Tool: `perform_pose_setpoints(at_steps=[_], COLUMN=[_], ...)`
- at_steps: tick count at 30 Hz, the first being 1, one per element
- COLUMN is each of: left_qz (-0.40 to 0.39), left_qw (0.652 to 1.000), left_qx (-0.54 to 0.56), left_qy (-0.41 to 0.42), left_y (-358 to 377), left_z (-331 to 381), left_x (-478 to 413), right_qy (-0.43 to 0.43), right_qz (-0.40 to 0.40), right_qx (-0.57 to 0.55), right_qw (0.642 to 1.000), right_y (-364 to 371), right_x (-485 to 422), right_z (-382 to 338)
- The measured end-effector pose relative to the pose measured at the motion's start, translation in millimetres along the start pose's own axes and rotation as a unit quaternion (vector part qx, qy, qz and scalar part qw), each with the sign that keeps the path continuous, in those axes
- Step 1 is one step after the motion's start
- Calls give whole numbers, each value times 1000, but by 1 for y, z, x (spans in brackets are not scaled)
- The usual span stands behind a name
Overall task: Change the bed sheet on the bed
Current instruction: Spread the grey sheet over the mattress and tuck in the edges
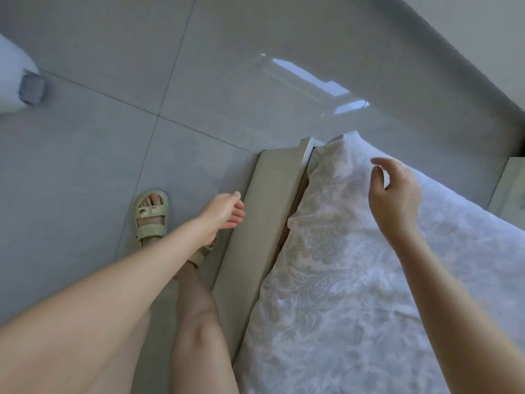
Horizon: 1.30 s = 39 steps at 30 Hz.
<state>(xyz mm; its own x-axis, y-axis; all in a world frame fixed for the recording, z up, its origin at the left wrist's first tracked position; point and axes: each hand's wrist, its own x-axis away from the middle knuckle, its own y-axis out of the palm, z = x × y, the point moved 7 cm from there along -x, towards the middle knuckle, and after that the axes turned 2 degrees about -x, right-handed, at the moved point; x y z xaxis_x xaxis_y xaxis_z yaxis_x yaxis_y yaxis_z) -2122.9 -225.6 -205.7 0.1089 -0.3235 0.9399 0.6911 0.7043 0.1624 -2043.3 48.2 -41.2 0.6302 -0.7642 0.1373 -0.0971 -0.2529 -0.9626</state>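
the person's left grip (223, 212) hangs loosely curled and empty over the glossy grey tiled floor (199, 81), just beside the beige padded bed frame (255, 223). the right grip (395, 194), fingers relaxed and slightly curved, hovers over the white bed sheet with pale grey paisley pattern (326, 294) near the bed's far corner. a pale green strapped sandal (150, 214) stands on the tiles near the frame.

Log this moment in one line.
sheet: patterned, wrinkled | left hand: empty, by bed frame | right hand: open above sheet, no grip
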Motion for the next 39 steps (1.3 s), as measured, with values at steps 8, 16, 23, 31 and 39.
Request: perform_pose_setpoints(at_steps=[8, 16, 23, 31, 39], left_qz=[-85, -26, -140, -219, -224], left_qw=[990, 955, 855, 773, 767], left_qx=[-99, -220, -465, -592, -601], left_qy=[49, 197, 178, 55, -30], left_y=[33, 110, 211, 239, 235], left_z=[114, 186, 226, 205, 193], left_x=[29, -3, -75, -104, -113], right_qy=[197, 156, 61, 107, 79], right_qz=[-41, -125, -282, -366, -419], right_qx=[-46, -43, 13, 35, 19], right_qw=[978, 979, 958, 924, 905], right_y=[-31, -8, 49, 64, 74], right_x=[12, -42, -89, -111, -109], right_z=[56, 82, 119, 166, 156])
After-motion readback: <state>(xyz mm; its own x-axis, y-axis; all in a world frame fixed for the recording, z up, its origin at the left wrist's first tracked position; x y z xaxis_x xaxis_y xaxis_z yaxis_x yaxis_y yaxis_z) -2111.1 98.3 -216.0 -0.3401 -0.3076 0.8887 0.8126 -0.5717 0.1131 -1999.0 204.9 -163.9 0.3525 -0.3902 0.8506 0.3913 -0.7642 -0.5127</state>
